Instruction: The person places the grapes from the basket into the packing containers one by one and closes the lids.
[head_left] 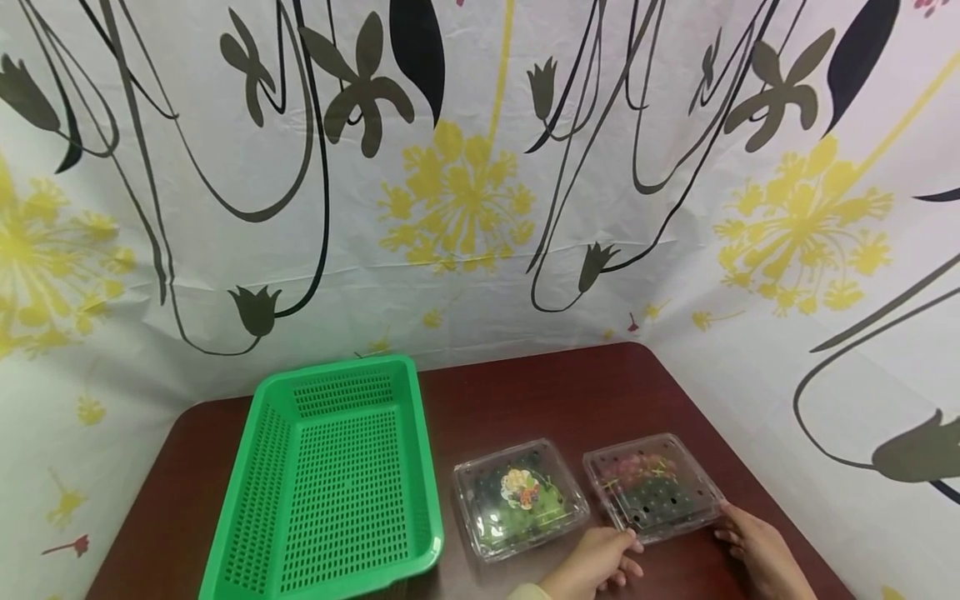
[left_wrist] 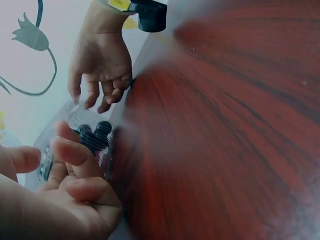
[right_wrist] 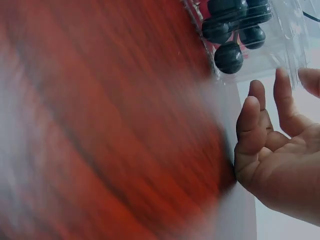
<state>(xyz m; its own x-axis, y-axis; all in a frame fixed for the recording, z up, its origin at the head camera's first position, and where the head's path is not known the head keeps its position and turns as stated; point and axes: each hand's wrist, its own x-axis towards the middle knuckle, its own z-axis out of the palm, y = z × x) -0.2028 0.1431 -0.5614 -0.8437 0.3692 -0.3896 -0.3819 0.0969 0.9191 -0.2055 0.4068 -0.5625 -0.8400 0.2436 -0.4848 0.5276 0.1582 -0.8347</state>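
A clear plastic fruit box [head_left: 654, 487] with holes in its lid stands at the right of the table. Red and dark round fruit shows through it. My left hand [head_left: 596, 560] grips its near left corner, thumb and forefinger forward, the other fingers curled. At the near right corner, my right hand [head_left: 757, 546] pinches the rim between thumb and forefinger. In the right wrist view, dark round fruit [right_wrist: 229, 57] shows through the wall beside the right hand [right_wrist: 280, 145]. The left wrist view has the left hand [left_wrist: 75, 195] low at the box's side.
A second clear box [head_left: 520, 500], with green and dark fruit and a round sticker on its lid, stands just left. Farther left is a large green plastic basket [head_left: 431, 467]. The dark red wooden table [head_left: 525, 392] meets a patterned cloth [head_left: 465, 308] behind and at right.
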